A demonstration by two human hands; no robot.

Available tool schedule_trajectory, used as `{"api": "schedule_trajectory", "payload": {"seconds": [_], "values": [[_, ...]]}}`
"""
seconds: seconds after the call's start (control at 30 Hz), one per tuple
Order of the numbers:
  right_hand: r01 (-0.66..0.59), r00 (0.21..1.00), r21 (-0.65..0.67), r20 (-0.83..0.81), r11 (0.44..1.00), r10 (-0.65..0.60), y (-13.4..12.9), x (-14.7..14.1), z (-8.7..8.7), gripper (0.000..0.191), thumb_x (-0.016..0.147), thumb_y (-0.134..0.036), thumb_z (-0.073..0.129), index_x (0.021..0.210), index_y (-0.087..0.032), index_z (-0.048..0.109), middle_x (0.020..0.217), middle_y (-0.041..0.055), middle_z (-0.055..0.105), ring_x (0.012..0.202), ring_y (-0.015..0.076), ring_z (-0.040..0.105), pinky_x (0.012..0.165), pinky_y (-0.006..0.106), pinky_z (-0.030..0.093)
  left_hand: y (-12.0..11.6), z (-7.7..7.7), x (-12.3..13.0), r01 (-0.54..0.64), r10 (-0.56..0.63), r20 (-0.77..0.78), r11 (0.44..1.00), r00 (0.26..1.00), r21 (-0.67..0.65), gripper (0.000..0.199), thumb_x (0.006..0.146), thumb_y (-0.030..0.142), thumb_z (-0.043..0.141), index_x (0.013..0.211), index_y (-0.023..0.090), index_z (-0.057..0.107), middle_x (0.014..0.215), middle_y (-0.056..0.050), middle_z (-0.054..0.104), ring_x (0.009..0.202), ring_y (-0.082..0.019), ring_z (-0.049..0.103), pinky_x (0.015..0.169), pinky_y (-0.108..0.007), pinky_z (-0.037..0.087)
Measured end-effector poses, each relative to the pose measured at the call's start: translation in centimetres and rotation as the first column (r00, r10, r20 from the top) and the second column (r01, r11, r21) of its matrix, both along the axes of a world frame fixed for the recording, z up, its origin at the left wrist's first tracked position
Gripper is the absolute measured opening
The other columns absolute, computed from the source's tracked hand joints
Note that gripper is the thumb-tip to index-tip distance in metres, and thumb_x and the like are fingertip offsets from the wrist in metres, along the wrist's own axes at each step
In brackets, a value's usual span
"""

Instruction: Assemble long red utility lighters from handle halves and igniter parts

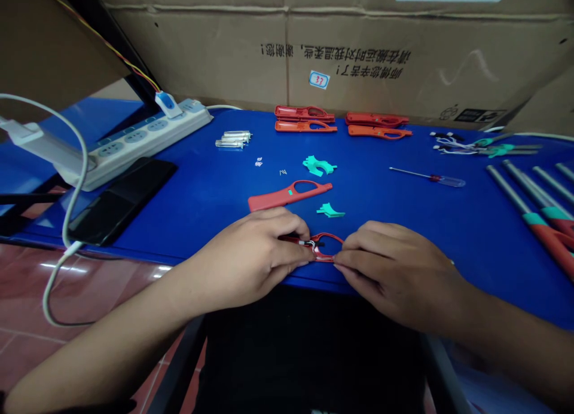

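At the table's near edge, a red lighter shell half [330,239] lies between my hands, with thin white wires [314,247] and a black part inside it. My left hand [251,255] is closed, thumb and fingers pinching the shell's left part. My right hand [394,270] is closed on its right end, fingertips together near the loop. Both palms hide the shell's ends. Just beyond, a second red shell half [271,200] rests on the table, and a green trigger piece [330,210] lies to its right. More green trigger pieces [318,165] sit farther back.
Red and orange shell halves [305,126] line the back by a cardboard box [215,55]. Clear tubes [233,140], a screwdriver [428,176], wired parts [457,144] and metal-tubed lighters [553,235] lie around. On the left are a power strip [147,133] and a black phone [123,200].
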State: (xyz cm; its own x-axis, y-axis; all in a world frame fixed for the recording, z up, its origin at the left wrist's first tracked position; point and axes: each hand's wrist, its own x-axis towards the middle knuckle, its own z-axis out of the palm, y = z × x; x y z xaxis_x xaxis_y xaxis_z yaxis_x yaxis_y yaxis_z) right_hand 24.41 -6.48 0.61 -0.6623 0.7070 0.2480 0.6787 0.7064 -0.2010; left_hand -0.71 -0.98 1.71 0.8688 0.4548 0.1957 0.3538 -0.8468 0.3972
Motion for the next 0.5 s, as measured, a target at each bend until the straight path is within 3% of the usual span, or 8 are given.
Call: {"api": "schedule_trajectory", "payload": {"seconds": [0.17, 0.3, 0.5], "values": [[0.043, 0.998, 0.107, 0.033, 0.993, -0.047, -0.8, 0.0, -0.6, 0.020, 0.098, -0.022, 0.052, 0.093, -0.019, 0.071, 0.086, 0.0036, 0.067, 0.078, 0.0189, 0.052, 0.071, 0.035, 0.035, 0.0, 0.3, 0.1, 0.008, -0.003, -0.058, 0.997, 0.998, 0.076, 0.025, 0.100, 0.026, 0.051, 0.109, 0.024, 0.075, 0.109, -0.007, 0.065, 0.101, -0.021, 0.062, 0.088, -0.036, 0.051], [0.117, 0.992, 0.035, 0.043, 0.992, -0.119, -1.2, -0.3, -0.5, 0.020, 0.099, -0.023, 0.051, 0.097, -0.020, 0.070, 0.088, 0.0033, 0.065, 0.081, 0.0196, 0.052, 0.072, 0.036, 0.033, 0.1, 0.6, 0.3, 0.054, -0.037, -0.106, 0.985, 0.994, 0.161, 0.028, 0.102, 0.027, 0.048, 0.108, 0.022, 0.074, 0.105, -0.007, 0.066, 0.098, -0.021, 0.061, 0.085, -0.035, 0.050], [0.134, 0.985, 0.018, 0.104, 0.991, -0.135, -1.0, -0.8, 0.0, 0.019, 0.096, -0.016, 0.050, 0.096, -0.020, 0.068, 0.088, 0.0046, 0.063, 0.080, 0.0209, 0.050, 0.072, 0.037, 0.032, 0.4, 0.7, 0.1, 0.117, -0.099, -0.123, 0.982, 0.987, 0.148, 0.027, 0.101, 0.026, 0.049, 0.108, 0.023, 0.074, 0.110, -0.007, 0.066, 0.099, -0.020, 0.059, 0.086, -0.036, 0.050]]}}
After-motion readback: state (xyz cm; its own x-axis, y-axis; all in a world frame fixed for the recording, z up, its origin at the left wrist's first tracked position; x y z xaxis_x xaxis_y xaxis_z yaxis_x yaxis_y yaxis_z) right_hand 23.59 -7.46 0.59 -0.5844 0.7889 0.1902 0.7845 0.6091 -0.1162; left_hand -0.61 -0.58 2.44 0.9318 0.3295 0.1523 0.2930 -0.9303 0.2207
